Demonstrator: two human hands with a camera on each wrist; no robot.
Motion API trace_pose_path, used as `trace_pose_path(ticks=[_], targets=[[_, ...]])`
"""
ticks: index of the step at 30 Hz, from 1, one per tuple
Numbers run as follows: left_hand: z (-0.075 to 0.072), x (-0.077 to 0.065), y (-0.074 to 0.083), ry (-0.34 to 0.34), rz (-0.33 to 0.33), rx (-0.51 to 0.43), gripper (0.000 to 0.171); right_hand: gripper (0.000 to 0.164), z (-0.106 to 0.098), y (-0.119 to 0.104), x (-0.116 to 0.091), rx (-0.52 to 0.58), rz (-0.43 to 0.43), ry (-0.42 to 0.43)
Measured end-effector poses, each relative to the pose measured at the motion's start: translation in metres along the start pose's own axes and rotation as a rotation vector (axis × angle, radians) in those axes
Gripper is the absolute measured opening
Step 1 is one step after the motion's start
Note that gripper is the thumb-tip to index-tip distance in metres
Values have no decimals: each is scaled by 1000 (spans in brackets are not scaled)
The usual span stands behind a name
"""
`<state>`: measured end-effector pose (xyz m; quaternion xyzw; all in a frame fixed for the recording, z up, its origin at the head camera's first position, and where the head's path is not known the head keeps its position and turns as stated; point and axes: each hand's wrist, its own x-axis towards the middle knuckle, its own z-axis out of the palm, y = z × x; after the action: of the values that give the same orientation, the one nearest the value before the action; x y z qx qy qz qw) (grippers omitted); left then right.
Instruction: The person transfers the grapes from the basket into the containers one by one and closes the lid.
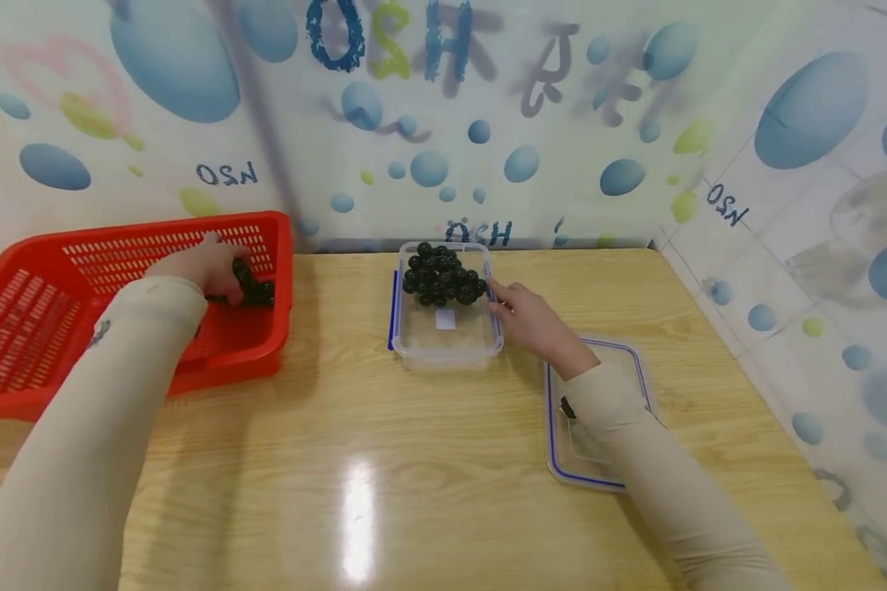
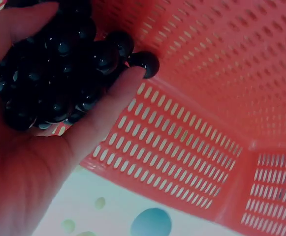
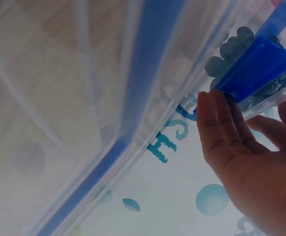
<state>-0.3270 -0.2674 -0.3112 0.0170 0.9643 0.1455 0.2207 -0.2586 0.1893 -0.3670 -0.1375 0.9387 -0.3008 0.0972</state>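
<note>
In the head view my left hand (image 1: 207, 267) reaches into the red basket (image 1: 284, 287) near its right end. It holds a bunch of black grapes (image 1: 247, 287); the left wrist view shows the thumb and a finger around the dark, shiny grapes (image 2: 59, 73). My right hand (image 1: 528, 320) is at the right side of a clear plastic container (image 1: 447, 349), its fingertips by the rim. In the right wrist view the right hand (image 3: 251, 162) has its fingers extended against the blue clip (image 3: 256, 69). Another bunch of black grapes (image 1: 443, 279) lies in the container's far part.
A clear lid (image 1: 587, 472) with a blue seal lies on the wooden table (image 1: 443, 468), partly under the right forearm. A small dark thing (image 1: 567, 408) shows at the lid. A patterned wall covering (image 1: 429, 131) stands behind the table.
</note>
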Motion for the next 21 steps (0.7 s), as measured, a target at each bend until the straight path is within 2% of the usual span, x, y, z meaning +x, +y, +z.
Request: trace_pose_path(ticks=[7, 11, 15, 18, 21], targets=[[-2, -4, -10, 49, 42, 16, 72, 51, 2, 1, -3, 30, -6, 0], [-9, -11, -11, 108, 98, 52, 56, 52, 4, 3, -4, 29, 5, -4], [-29, -26, -8, 168, 127, 31, 53, 52, 1, 2, -3, 9, 6, 0], [-43, -41, -3, 247, 159, 19, 59, 52, -1, 1, -1, -3, 0, 3], [-49, -56, 8, 334, 199, 1, 61, 52, -2, 1, 0, -4, -3, -5]])
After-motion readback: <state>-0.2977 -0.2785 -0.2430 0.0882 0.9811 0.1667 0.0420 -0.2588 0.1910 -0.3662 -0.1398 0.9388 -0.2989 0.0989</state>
